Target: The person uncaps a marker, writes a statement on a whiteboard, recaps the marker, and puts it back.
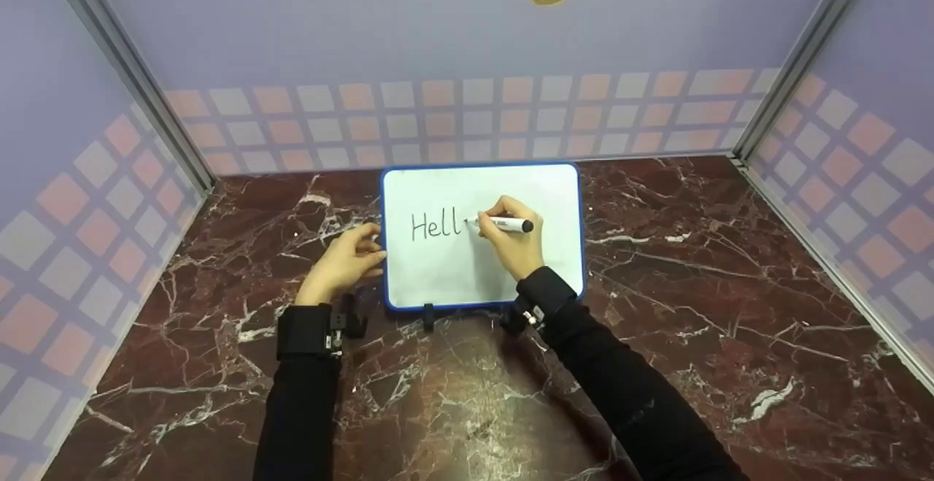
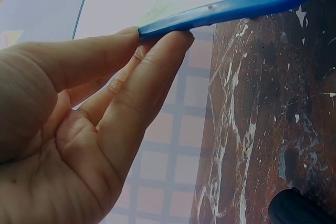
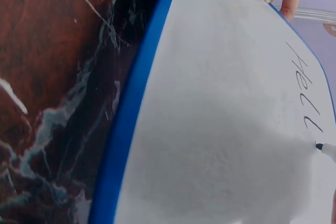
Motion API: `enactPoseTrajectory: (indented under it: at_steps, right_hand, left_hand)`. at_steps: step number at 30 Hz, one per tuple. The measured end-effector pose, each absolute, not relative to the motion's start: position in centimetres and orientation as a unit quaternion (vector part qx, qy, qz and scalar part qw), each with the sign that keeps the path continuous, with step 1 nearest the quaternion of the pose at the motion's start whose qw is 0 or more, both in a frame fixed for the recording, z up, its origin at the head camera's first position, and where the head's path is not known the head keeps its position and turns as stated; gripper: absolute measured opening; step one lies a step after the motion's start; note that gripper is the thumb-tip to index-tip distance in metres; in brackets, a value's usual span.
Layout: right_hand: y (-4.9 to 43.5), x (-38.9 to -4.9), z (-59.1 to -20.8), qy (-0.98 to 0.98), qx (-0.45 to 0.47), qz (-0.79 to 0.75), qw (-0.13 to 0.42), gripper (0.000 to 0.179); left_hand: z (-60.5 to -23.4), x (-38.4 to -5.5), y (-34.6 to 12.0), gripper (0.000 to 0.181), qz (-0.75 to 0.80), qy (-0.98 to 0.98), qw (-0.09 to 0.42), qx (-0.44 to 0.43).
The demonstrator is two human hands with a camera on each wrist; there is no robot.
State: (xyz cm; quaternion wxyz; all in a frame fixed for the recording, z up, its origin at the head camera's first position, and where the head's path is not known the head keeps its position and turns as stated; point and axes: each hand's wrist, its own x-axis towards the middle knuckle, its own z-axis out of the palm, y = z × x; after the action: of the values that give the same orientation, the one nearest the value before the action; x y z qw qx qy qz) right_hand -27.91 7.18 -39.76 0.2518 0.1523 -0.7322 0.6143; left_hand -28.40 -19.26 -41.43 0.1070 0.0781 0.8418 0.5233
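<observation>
A whiteboard (image 1: pixel 438 276) with a blue frame stands tilted on the dark marble table, the letters "Hell" (image 1: pixel 435 225) in black on its left half. My left hand (image 1: pixel 346 258) pinches the board's left edge; in the left wrist view the thumb is on the written side and the fingers (image 2: pixel 142 85) reach behind the blue frame (image 2: pixel 226 14). In my right hand (image 1: pixel 519 240) is a white marker (image 1: pixel 511 223), its black end pointing right. The dark tip of the marker (image 3: pixel 324 148) is at the board's surface, just after the last "l".
A small black foot (image 1: pixel 428 317) shows at the board's lower edge. Behind it rises a purple wall (image 1: pixel 467 36) with pink and white squares, and side panels (image 1: pixel 839 145) close in left and right. Black cameras (image 1: pixel 350 320) are strapped to both wrists.
</observation>
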Motion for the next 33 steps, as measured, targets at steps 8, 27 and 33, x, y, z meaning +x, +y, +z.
enactPoseTrajectory:
  at_steps: [8, 27, 33]
  right_hand:
    - [7.4, -29.1, -41.5, -0.732, 0.139, 0.624, 0.234, 0.02]
    - [10.0, -30.6, -41.6, -0.717, 0.115, 0.627, 0.282, 0.031]
    - [10.4, -30.0, -41.1, -0.719, 0.104, 0.635, 0.262, 0.028]
  left_hand:
    - [-41.5, -28.5, -19.3, 0.045, 0.52, 0.844, 0.101, 0.082]
    - [-41.3, -28.5, -19.3, 0.045, 0.517, 0.846, 0.105, 0.078]
    - [-41.2, -28.4, -19.2, 0.044, 0.506, 0.852, 0.111, 0.077]
